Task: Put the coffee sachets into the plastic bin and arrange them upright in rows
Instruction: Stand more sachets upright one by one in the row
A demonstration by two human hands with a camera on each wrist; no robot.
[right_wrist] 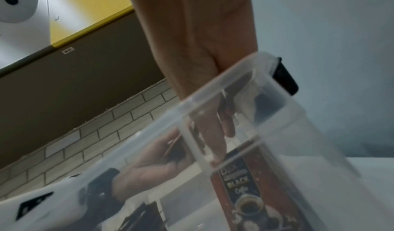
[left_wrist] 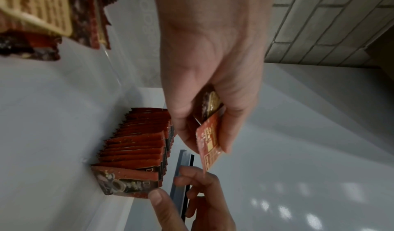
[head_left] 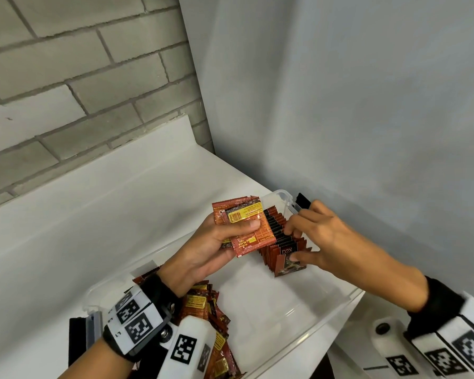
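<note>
A clear plastic bin (head_left: 307, 332) lies on a white counter. At its far end a row of red-brown coffee sachets (head_left: 281, 236) stands upright. My right hand (head_left: 293, 243) spans this row, with the thumb on the front sachet (left_wrist: 127, 184) and curled fingers on the tops further back. My left hand (head_left: 230, 233) hovers just left of the row and grips a small stack of sachets (head_left: 244, 225), thumb on top. Loose sachets (head_left: 211, 310) are piled at the bin's near end. In the right wrist view, the front sachet (right_wrist: 245, 192) shows through the bin wall (right_wrist: 213, 91).
The bin sits in a corner, with a brick wall behind the counter (head_left: 93, 214) and a plain grey wall close on the right. Black latches stick out at the bin's far end (head_left: 303, 201) and near end (head_left: 78, 340). The bin floor (head_left: 271, 296) between row and pile is bare.
</note>
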